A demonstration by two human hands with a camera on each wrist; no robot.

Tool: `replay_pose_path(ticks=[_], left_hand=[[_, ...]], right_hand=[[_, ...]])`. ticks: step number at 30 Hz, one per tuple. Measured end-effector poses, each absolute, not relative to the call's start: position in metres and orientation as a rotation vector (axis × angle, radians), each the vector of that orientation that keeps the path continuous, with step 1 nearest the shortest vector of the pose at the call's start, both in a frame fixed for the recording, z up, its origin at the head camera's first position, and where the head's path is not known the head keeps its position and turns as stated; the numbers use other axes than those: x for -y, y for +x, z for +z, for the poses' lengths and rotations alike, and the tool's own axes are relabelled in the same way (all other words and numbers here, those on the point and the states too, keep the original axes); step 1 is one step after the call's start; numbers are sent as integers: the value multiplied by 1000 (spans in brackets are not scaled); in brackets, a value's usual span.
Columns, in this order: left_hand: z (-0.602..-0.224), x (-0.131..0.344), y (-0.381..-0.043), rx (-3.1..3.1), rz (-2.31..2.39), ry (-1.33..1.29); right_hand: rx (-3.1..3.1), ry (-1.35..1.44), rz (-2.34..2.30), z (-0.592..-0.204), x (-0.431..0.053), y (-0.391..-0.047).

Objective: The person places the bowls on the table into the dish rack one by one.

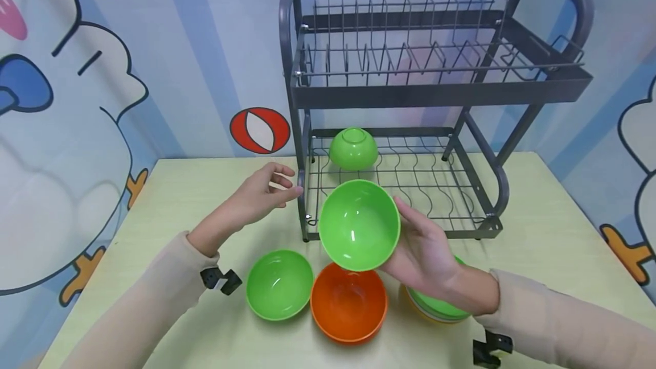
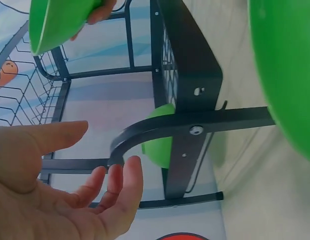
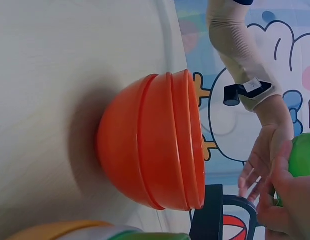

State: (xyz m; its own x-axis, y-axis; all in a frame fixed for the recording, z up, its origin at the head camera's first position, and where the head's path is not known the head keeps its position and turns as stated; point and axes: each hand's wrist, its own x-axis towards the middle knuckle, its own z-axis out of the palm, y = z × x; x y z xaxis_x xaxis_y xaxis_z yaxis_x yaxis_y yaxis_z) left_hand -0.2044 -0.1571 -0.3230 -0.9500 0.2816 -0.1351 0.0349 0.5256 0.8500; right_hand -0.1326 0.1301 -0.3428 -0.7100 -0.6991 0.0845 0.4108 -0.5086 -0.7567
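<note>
My right hand [image 1: 422, 255] grips a green bowl [image 1: 359, 225] by its right side and holds it up, its inside facing the head camera, before the dish rack's lower tier. My left hand [image 1: 261, 195] holds nothing; its fingers are loosely bent beside the rack's left post, and whether the thumb touches it I cannot tell. Another green bowl [image 1: 353, 150] sits upside down at the back left of the lower tier. On the table, a green bowl [image 1: 280, 285] stands left of nested orange bowls [image 3: 150, 142]. Partly hidden under my right forearm is a stack of bowls [image 1: 438, 306], green on top.
The dark two-tier dish rack [image 1: 441, 94] stands at the back of the pale table [image 1: 205, 187]. Wire dividers line its upper tier, and wavy wires form the lower one. Behind is a wall [image 1: 215, 27] with cartoon pictures.
</note>
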Motion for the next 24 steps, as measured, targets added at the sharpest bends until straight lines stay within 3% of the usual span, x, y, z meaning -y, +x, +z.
replay_pose_path(ticks=[24], left_hand=[[-343, 150, -221, -2223, 1570, 169]], right_hand=[[-1055, -539, -2246, -341, -157, -142]])
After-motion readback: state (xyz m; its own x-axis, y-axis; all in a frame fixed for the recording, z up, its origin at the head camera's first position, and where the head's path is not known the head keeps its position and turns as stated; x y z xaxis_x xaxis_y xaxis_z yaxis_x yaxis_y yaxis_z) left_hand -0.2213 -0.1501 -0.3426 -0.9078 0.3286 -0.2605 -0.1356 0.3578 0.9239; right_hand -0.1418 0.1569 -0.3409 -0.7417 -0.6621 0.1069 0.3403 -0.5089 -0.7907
